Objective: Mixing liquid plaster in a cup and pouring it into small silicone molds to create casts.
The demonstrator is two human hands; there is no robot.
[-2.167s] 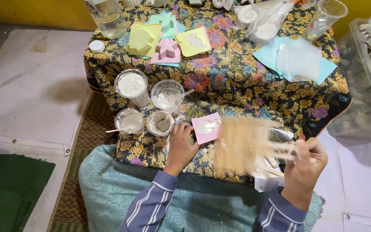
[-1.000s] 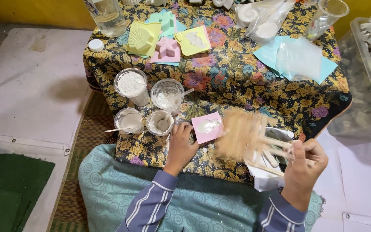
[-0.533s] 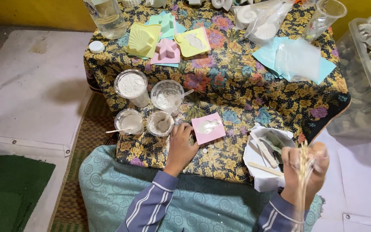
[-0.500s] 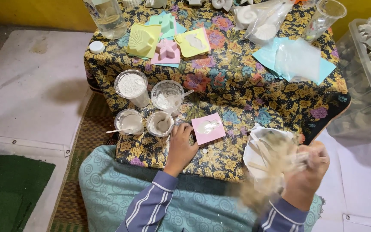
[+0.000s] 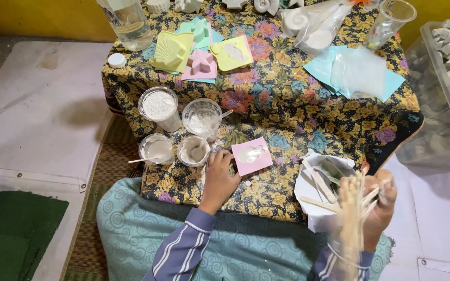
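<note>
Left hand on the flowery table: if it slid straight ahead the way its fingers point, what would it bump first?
Probably the pink square mould: the left hand points up the table with its fingertips beside the mould's near-left corner. The small cups sit to its left.

1. Lighting is bright and pretty even, soft overall, nothing harsh on the floral tablecloth (image 5: 287,112).
2. Shadows are faint: a soft grey one sits on the white floor mat (image 5: 37,109) left of the table.
3. Small glare spots show on the clear plastic bag (image 5: 316,23) and the plastic bottle (image 5: 128,21).
4. The bundle of thin sticks (image 5: 352,218) in the right hand (image 5: 378,208) is smeared with motion blur; the left hand (image 5: 220,177) looks sharp.
5. The edges bend a bit, wide-lens style.
</note>
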